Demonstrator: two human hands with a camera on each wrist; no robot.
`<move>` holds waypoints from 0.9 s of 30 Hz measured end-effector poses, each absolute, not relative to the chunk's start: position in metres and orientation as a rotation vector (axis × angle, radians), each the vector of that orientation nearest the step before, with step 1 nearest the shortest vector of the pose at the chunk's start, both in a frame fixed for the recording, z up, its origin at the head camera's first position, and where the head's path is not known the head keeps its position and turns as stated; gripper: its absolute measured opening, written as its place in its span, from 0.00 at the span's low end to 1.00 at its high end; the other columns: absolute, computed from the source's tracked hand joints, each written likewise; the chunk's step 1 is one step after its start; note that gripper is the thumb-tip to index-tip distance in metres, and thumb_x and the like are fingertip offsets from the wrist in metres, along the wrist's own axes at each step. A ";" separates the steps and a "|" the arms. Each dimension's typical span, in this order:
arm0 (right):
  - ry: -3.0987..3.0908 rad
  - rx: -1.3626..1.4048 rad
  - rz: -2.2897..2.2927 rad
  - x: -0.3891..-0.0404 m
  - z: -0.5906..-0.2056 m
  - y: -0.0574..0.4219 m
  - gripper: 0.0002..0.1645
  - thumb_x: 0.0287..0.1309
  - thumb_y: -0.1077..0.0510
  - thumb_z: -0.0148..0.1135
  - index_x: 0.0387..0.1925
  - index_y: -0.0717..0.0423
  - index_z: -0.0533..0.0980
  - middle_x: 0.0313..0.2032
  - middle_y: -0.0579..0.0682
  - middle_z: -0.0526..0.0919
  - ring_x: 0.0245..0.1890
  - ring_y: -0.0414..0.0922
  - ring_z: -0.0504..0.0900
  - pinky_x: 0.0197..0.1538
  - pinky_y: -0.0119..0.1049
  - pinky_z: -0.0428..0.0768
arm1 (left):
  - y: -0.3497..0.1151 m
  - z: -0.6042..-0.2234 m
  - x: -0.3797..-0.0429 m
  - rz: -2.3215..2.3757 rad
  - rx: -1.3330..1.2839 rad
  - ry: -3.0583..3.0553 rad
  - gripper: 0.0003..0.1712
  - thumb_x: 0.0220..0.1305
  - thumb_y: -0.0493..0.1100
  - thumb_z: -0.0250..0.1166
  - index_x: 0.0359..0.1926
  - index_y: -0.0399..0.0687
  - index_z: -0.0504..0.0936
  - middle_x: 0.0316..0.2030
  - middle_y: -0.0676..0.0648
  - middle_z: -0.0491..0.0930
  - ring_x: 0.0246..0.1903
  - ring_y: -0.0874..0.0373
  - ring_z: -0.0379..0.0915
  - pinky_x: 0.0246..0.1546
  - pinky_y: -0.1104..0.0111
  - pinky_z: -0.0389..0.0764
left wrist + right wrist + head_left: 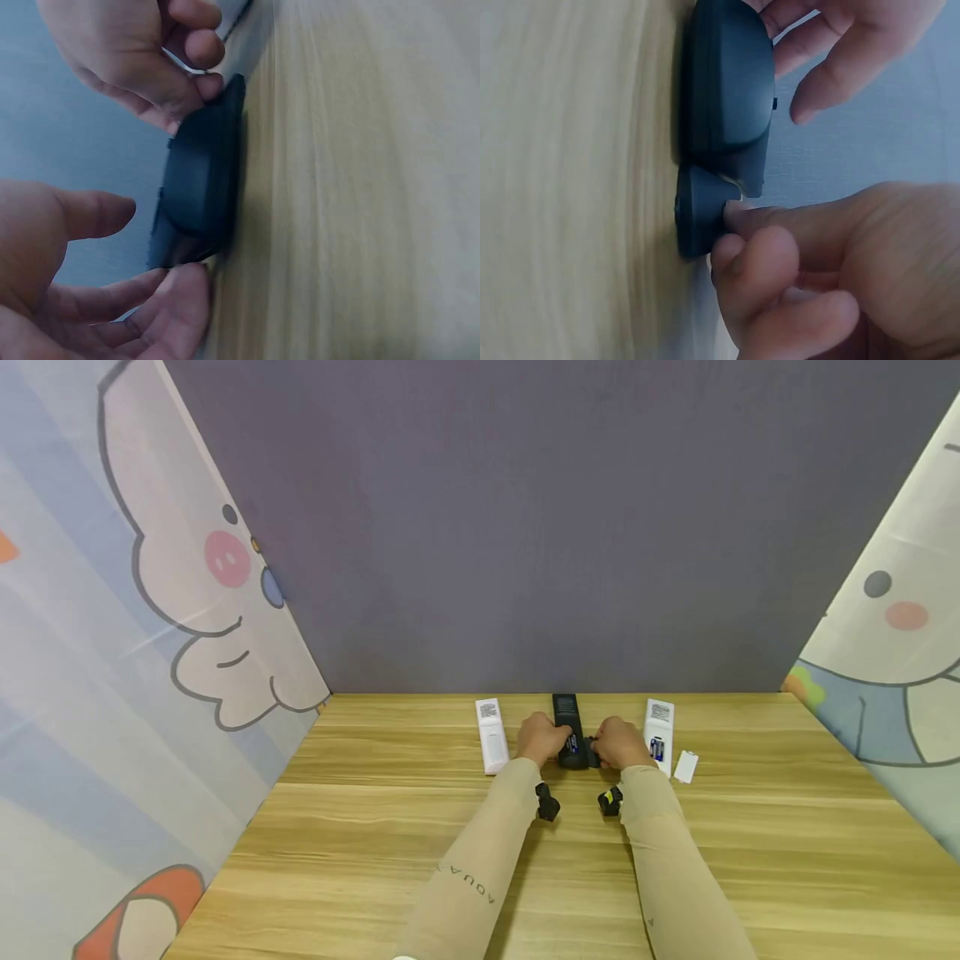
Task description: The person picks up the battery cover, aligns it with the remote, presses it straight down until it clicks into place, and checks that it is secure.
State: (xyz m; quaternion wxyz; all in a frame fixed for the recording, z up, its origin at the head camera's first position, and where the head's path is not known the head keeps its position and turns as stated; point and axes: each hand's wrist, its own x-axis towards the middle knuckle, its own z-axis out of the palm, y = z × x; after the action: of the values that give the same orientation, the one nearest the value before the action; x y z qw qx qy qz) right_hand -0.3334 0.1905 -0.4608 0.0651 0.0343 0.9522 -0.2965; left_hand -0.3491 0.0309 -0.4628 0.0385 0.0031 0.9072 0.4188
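Note:
A black remote control [567, 710] lies face down at the back of the table, and a blue battery [572, 743] shows in its compartment. My left hand [543, 737] is at its left side. In the left wrist view, the left fingers [184, 296] touch the remote's side while the thumb stands straight, apart from it. Close by the remote's right side, my right hand [619, 742] pinches a black battery cover [701, 214] between thumb and finger. In the right wrist view the cover stands right at the remote's end, low over the wood.
To the left lies a white remote [492, 739] with its back closed. On the right, another white remote [660, 714] has batteries [657, 748] in its open compartment, with a white cover [686, 767] beside it. A grey panel [555, 527] rises behind the table.

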 end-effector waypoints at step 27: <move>2.904 0.054 -0.736 -0.331 -0.459 0.184 0.13 0.70 0.62 0.57 0.45 0.70 0.80 0.16 0.52 0.81 0.15 0.44 0.79 0.25 0.35 0.76 | 0.056 -0.468 -0.361 1.265 -0.267 2.862 0.19 0.60 0.56 0.75 0.35 0.45 0.84 0.24 0.46 0.82 0.20 0.53 0.75 0.18 0.62 0.69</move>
State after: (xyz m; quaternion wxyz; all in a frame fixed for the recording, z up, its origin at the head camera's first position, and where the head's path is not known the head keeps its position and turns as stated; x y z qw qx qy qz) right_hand -0.3313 0.1844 -0.4589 0.0726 0.0180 0.9666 -0.2451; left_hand -0.3606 0.0557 -0.4676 0.0005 -0.0850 0.9113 0.4028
